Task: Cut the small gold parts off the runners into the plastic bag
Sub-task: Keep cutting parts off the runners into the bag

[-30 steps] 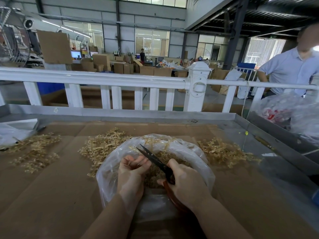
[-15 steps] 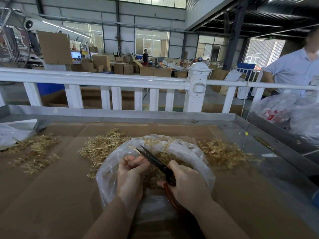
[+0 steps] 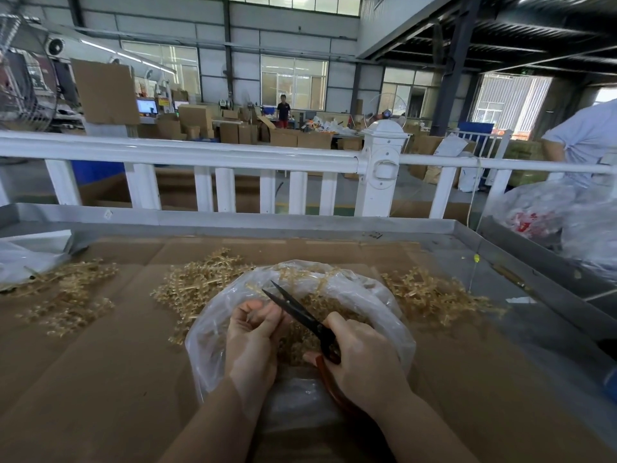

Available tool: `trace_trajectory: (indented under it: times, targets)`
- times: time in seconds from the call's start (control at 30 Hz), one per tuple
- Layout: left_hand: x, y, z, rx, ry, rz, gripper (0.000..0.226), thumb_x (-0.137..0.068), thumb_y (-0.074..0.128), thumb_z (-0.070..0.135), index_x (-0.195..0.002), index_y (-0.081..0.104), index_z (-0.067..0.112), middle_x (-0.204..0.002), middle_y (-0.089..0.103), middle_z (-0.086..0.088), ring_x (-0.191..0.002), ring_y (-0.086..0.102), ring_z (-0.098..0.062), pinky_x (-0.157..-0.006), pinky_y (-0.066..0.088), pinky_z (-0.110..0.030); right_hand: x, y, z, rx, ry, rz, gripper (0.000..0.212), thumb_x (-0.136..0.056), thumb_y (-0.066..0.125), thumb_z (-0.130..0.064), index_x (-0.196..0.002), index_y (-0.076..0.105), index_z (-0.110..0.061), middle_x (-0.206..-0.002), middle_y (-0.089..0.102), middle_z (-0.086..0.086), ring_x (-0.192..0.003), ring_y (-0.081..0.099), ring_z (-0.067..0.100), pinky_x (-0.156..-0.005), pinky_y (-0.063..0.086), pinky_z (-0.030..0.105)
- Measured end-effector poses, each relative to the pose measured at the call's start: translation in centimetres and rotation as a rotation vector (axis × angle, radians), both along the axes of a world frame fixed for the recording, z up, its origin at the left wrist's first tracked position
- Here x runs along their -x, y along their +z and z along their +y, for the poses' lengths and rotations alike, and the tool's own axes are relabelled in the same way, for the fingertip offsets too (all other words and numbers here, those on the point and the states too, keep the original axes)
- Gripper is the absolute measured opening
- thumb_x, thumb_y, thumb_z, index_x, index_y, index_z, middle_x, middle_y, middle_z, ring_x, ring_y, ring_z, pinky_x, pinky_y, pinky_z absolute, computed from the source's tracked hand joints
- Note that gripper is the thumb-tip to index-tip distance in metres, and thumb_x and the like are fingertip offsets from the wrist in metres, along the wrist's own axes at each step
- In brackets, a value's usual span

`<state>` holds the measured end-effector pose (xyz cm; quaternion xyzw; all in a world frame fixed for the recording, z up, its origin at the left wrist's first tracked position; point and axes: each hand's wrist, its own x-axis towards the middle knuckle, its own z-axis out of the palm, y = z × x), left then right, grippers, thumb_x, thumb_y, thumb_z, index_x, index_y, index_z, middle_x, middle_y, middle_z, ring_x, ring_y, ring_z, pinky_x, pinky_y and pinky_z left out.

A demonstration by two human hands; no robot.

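A clear plastic bag [image 3: 213, 332] lies open on the cardboard, with loose small gold parts [image 3: 337, 305] inside. My left hand [image 3: 252, 339] is over the bag's mouth, fingers curled around a small gold runner piece that is mostly hidden. My right hand [image 3: 364, 359] grips black scissors [image 3: 300, 312] with red-brown handles; the blades are slightly apart and point up-left, just beside my left fingertips. Piles of gold runners [image 3: 200, 285] lie behind the bag.
More gold runners lie at the left [image 3: 66, 295] and right [image 3: 434, 295] of the cardboard-lined metal tray [image 3: 500, 252]. A white fence [image 3: 380, 168] stands behind it. Filled plastic bags [image 3: 567, 215] sit at the right, near a person in a light shirt [image 3: 587, 135].
The person at the right has moved further out of view. My hands and scissors stay over the bag with only small shifts of the blades.
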<state>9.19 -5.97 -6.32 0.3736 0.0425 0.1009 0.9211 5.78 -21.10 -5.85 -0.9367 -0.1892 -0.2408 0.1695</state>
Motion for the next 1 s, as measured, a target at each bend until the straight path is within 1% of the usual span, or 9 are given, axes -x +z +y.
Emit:
trace_trajectory:
  times: [0.07,0.17,0.3,0.4,0.5,0.6,0.73,0.9,1.0]
  targets:
    - [-0.06,-0.17,-0.05,-0.014,-0.004,-0.014,0.029,-0.090,0.049,-0.013,-0.083,0.045,0.015,-0.057,0.052,0.005,-0.063,0.062,-0.008,-0.065,0.057,-0.022,-0.02,-0.07,0.04,-0.003,-0.015,-0.009,0.042,-0.084,0.056,-0.058,-0.110,0.053,-0.025,-0.089,0.061,-0.008,-0.082,0.056,0.011,-0.070,0.044,0.020]
    - [-0.07,-0.35,-0.13,-0.043,0.002,-0.045,0.030,-0.089,0.051,-0.012,-0.083,0.043,0.016,-0.053,0.053,0.009,-0.057,0.061,-0.005,-0.063,0.055,-0.020,-0.06,-0.22,0.19,0.001,-0.035,0.002,0.042,-0.084,0.056,-0.057,-0.112,0.052,-0.026,-0.090,0.060,-0.008,-0.085,0.055,0.011,-0.069,0.039,0.019]
    - [-0.14,-0.38,-0.24,-0.071,0.032,-0.029,0.031,-0.088,0.052,-0.013,-0.084,0.043,0.017,-0.057,0.057,0.006,-0.061,0.063,-0.007,-0.065,0.055,-0.021,-0.19,-0.27,0.34,0.002,-0.044,0.005,0.038,-0.083,0.058,-0.055,-0.106,0.051,-0.026,-0.086,0.059,-0.008,-0.080,0.055,0.012,-0.066,0.038,0.019]
    - [-0.12,-0.32,-0.25,-0.084,0.038,-0.005,0.031,-0.089,0.052,-0.012,-0.083,0.044,0.017,-0.065,0.059,-0.002,-0.066,0.064,-0.012,-0.070,0.054,-0.026,-0.27,-0.29,0.37,-0.007,-0.038,0.020,0.036,-0.084,0.058,-0.055,-0.104,0.050,-0.027,-0.086,0.060,-0.009,-0.079,0.056,0.011,-0.066,0.040,0.019]
    - [0.03,-0.24,-0.20,-0.097,0.035,0.003,0.030,-0.088,0.053,-0.011,-0.083,0.044,0.017,-0.072,0.059,-0.007,-0.072,0.064,-0.017,-0.079,0.052,-0.034,-0.32,-0.21,0.41,-0.011,-0.029,0.036,0.035,-0.083,0.059,-0.054,-0.102,0.049,-0.027,-0.084,0.060,-0.008,-0.077,0.057,0.011,-0.065,0.041,0.020]
    - [0.06,-0.22,-0.18,-0.115,0.044,0.010,0.031,-0.088,0.053,-0.011,-0.082,0.044,0.017,-0.076,0.058,-0.010,-0.076,0.061,-0.022,-0.084,0.049,-0.038,-0.33,0.01,0.43,0.002,-0.032,0.026,0.034,-0.082,0.061,-0.054,-0.099,0.049,-0.027,-0.081,0.060,-0.008,-0.074,0.057,0.012,-0.063,0.039,0.020]
    - [-0.02,-0.30,-0.21,-0.127,0.055,0.019,0.031,-0.089,0.053,-0.011,-0.081,0.044,0.017,-0.077,0.057,-0.011,-0.076,0.061,-0.021,-0.081,0.050,-0.036,-0.34,0.11,0.35,-0.001,-0.024,0.028,0.037,-0.083,0.058,-0.057,-0.102,0.049,-0.026,-0.082,0.060,-0.007,-0.075,0.057,0.012,-0.064,0.040,0.021]
    - [-0.18,-0.60,-0.06,-0.132,0.044,0.017,0.030,-0.088,0.054,-0.010,-0.081,0.043,0.017,-0.070,0.059,-0.006,-0.066,0.065,-0.013,-0.069,0.054,-0.027,-0.35,0.11,0.30,0.005,-0.019,0.013,0.037,-0.083,0.058,-0.058,-0.098,0.050,-0.025,-0.077,0.061,-0.007,-0.069,0.056,0.011,-0.060,0.040,0.019]
    - [-0.28,-0.72,-0.02,-0.129,0.045,0.019,0.030,-0.088,0.054,-0.009,-0.080,0.043,0.017,-0.070,0.059,-0.005,-0.064,0.066,-0.011,-0.070,0.052,-0.028,-0.36,0.14,0.30,0.015,-0.021,0.006,0.036,-0.082,0.060,-0.057,-0.097,0.050,-0.026,-0.076,0.061,-0.008,-0.066,0.055,0.009,-0.059,0.037,0.017]
